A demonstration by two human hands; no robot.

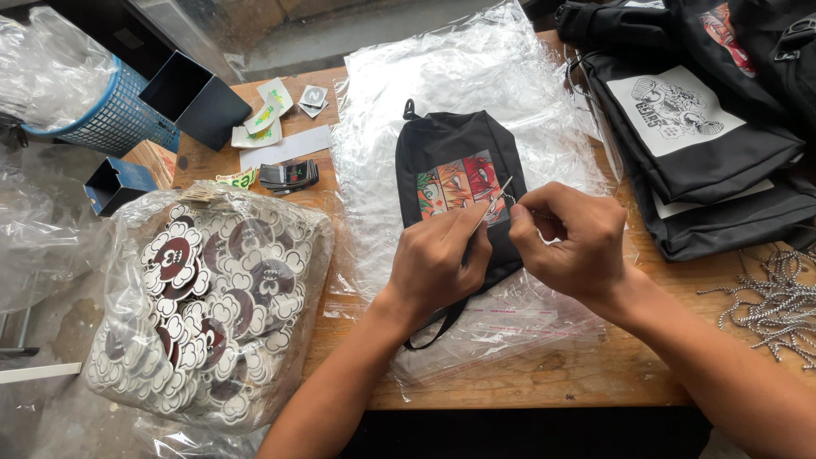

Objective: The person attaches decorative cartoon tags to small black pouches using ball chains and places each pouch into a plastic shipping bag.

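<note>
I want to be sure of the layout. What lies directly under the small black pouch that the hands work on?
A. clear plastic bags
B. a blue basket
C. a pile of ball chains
A: the black pouch rests on clear plastic bags spread over the wooden table.

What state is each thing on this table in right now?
Black pouch: flat on clear plastic sheets.
Thin chain: pinched between both hands.
Left hand: closed on chain.
Right hand: closed on chain.
Sticker bag: full, lying flat.
Loose chains: heaped.
Black bags: stacked.
</note>
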